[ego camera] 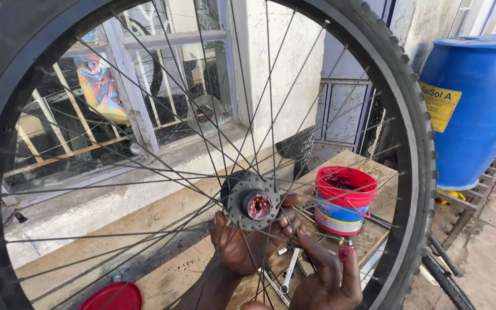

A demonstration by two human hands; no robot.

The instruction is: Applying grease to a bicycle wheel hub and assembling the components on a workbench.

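Nearest the camera, the right hand [331, 275] hung loosely curled and clamped on nothing, one fingertip smeared red, reaching up toward the hub [252, 201]. The left hand [242, 241] was closed around the hub from behind, holding the bicycle wheel [414, 143] upright over the wooden bench [374, 172]. Red grease filled the hub's centre. Beyond the spokes stood an open red grease tub [343, 201], then a blue barrel [477, 109] and the barred window [144, 86]
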